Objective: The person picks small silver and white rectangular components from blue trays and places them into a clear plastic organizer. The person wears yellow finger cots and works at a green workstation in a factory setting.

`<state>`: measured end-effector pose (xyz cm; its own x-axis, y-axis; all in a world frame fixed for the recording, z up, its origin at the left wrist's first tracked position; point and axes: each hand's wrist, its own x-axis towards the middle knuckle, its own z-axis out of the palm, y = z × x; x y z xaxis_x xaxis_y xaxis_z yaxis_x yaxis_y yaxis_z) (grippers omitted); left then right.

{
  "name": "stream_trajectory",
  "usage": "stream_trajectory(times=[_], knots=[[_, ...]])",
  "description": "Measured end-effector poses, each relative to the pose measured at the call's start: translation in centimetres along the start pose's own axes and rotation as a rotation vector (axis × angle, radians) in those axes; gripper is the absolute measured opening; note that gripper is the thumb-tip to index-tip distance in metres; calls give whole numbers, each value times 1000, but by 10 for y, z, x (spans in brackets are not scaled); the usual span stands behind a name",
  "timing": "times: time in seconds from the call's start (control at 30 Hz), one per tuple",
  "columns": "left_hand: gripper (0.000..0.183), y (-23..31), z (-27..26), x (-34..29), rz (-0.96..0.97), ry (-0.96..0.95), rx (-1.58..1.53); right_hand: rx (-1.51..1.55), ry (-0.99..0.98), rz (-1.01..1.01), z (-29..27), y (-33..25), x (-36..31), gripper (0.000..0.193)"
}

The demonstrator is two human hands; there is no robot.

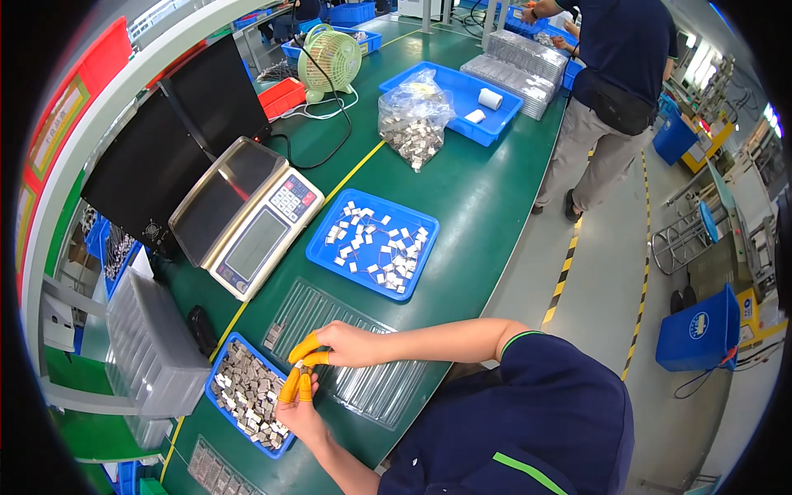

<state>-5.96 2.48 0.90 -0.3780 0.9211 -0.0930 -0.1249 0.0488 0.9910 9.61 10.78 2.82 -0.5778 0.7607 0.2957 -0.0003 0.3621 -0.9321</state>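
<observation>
Yellow finger cots cover several fingertips on both hands. My left hand (302, 412) and my right hand (346, 343) meet fingertip to fingertip, pinching a small whitish part (300, 364) that the fingers mostly hide. Just left of them lies a blue tray (288, 446) heaped with small grey and white rectangular parts (247, 394). Beneath my hands is a clear ribbed plastic tray (363, 388); a few small parts sit in its slots at the left end. Beyond it, another blue tray (381, 290) holds scattered white connector-like pieces (398, 262), some with thin leads.
A digital scale (262, 235) stands at the left, before black panels (148, 157). Farther back are a bag of parts (415, 132), a blue bin (495, 130) with white rolls, stacked clear trays (520, 74) and a green fan (330, 59). Another person (615, 82) stands at the far right.
</observation>
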Motion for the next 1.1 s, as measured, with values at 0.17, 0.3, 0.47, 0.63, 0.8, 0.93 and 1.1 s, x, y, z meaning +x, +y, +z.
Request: stream_trajectory(times=[0.17,0.3,0.47,0.63,0.8,0.93,1.1], knots=[[25,-3,0,2,-42,23,-100,204,-27,117,-4,6,2,25],[29,-13,-6,1,-130,23,-214,146,-37,142,-3,6,2,27],[35,-8,1,4,-57,56,-111,150,90,182,6,21,2,28],[25,1,0,-2,-97,-12,-25,435,154,361,3,17,4,26],[21,-9,0,-6,-11,-70,-203,342,103,322,4,13,2,24],[24,-10,4,-4,17,-22,-195,305,113,326,2,11,2,24],[28,-12,2,-3,70,-6,-169,311,139,337,1,16,1,24]])
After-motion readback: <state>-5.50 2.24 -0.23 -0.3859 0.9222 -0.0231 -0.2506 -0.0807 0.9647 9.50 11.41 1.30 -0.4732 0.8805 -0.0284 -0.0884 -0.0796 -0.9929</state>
